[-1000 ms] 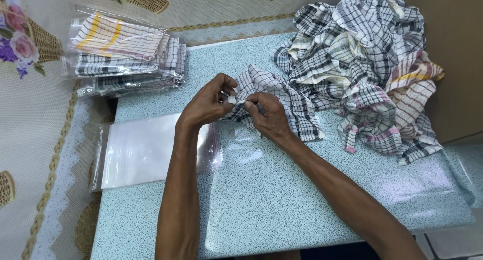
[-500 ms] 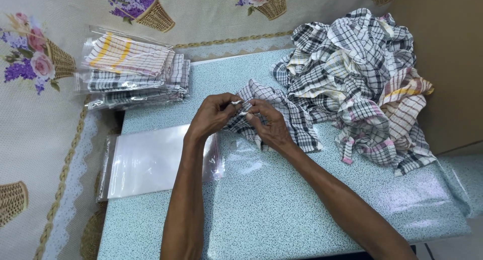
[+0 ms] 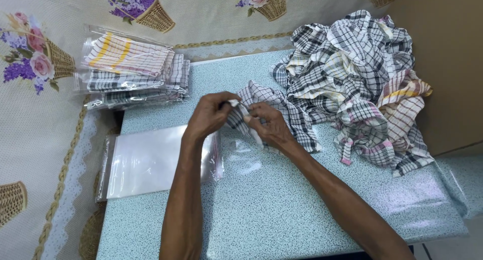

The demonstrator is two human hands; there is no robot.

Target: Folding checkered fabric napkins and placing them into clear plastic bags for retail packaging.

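Checked black-and-white cloth (image 3: 282, 114) lies bunched on the speckled blue desk (image 3: 261, 199), its near corner pinched between the left hand (image 3: 211, 114) and the right hand (image 3: 269, 124), both closed on it. A heap of checked cloths (image 3: 357, 74) sits just behind, clear plastic bags (image 3: 151, 159) beside the left forearm.

Crumpled black-and-white checked cloth (image 3: 282, 114), seemingly bunched at one corner, on speckled tabletop.

Bright, even light with soft, faint shadows. White glare patches shine on the speckled blue tabletop (image 3: 261, 199) and the clear plastic bags (image 3: 151, 162). Sharp focus; slight wide-angle bending at the edges.
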